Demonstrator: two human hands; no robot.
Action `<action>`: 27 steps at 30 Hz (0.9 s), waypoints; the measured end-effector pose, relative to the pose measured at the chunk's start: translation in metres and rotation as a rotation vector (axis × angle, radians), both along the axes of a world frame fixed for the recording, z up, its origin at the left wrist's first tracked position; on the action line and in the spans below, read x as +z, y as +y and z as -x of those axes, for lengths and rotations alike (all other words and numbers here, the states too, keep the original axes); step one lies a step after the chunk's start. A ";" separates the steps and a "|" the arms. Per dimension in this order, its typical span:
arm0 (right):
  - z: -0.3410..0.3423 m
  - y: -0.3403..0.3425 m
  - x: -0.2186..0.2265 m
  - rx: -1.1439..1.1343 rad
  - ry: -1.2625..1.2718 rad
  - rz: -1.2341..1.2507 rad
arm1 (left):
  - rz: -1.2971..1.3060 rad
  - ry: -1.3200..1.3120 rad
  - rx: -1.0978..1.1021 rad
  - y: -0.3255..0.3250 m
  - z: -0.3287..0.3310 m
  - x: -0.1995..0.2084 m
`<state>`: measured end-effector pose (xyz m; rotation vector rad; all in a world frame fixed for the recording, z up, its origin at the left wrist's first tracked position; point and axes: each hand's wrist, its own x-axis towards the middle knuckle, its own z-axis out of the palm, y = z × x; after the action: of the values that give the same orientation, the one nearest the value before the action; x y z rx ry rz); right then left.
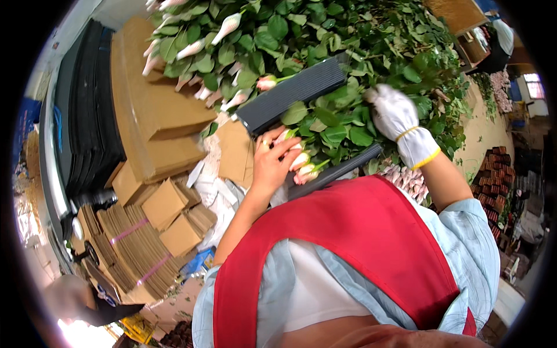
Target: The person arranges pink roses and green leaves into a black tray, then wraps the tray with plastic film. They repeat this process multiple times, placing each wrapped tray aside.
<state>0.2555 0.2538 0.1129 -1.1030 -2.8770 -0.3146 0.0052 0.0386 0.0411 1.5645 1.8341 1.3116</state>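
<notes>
**Soft blooms beside ribbed black**

Pink-cream roses point(306, 174) are laid between dark walls point(296, 93), one ribbed; blooms point left, the long axis slanting up rightward. Blooms are touched by the left hand's point(272, 162) spread fingers. The fabric-gloved right hand point(395, 119) is curled over leaves point(360, 137); its grip cannot be told.

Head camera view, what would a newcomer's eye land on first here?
Probably the bright red apron across the lower middle, against the mass of green leafy stems filling the upper part. Next, likely the white-gloved right hand among the leaves right of centre, and the bare left hand at the pale pink roses near the middle.
</notes>
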 end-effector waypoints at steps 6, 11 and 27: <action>0.084 0.063 0.064 -0.154 0.065 0.264 | 0.036 0.030 0.026 -0.001 -0.002 0.004; 0.103 0.120 0.030 -0.022 -0.394 0.444 | 0.011 0.101 0.011 0.003 0.002 0.007; 0.073 -0.065 0.130 0.434 0.259 0.155 | 0.009 -0.002 0.128 0.004 0.002 -0.014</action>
<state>0.1825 0.1889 0.2428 -0.4608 -2.8331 0.0680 0.0029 0.0425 0.0274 1.4619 1.9639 1.3580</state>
